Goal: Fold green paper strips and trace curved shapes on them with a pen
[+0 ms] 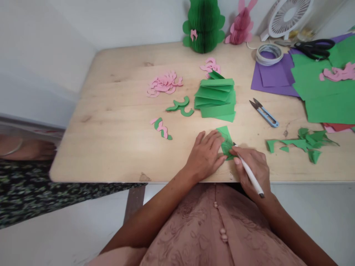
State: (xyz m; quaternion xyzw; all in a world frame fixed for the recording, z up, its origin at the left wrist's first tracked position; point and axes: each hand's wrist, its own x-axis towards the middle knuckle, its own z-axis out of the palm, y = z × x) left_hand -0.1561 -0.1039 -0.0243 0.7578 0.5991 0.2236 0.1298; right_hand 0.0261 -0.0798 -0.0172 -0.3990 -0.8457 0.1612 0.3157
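A small piece of green paper lies near the table's front edge, with faint curved lines drawn on it. My left hand rests on its left side, fingers lying flat and pressing it to the table. A white pen is gripped in my right hand; its dark tip is by the paper's right edge. Behind the hands stands a stack of folded green paper strips. Left of that are green curved cut-outs, a pile of pink cut-outs and a small pink-and-green group.
Blue thread snips and green scraps lie to the right. Farther back are tape rolls, black scissors, purple paper, a white fan and honeycomb paper figures. Another person's hand shows at left.
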